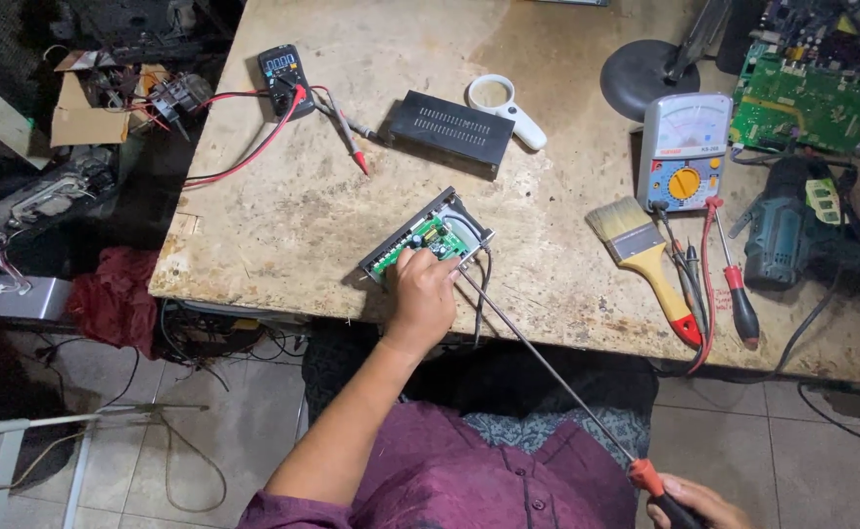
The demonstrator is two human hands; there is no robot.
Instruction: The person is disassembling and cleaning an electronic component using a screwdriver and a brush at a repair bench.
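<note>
Left hand (420,299) steadies the circuit box (428,238) (at table edge (254,294)); right hand (696,502) grips the screwdriver (548,362).

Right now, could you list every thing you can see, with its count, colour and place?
open metal box with green circuit board: 1, grey and green, table front edge
long screwdriver: 1, red-and-black handle, tip at the box
black cover: 1, black, table middle
magnifier: 1, white, beside the cover
digital multimeter: 1, black, red leads, table left
analog multimeter: 1, white and blue, right
paintbrush: 1, yellow and red handle, right
drill: 1, teal, far right
green boards: several, top right
left hand: on the box
right hand: grips the screwdriver handle
</note>
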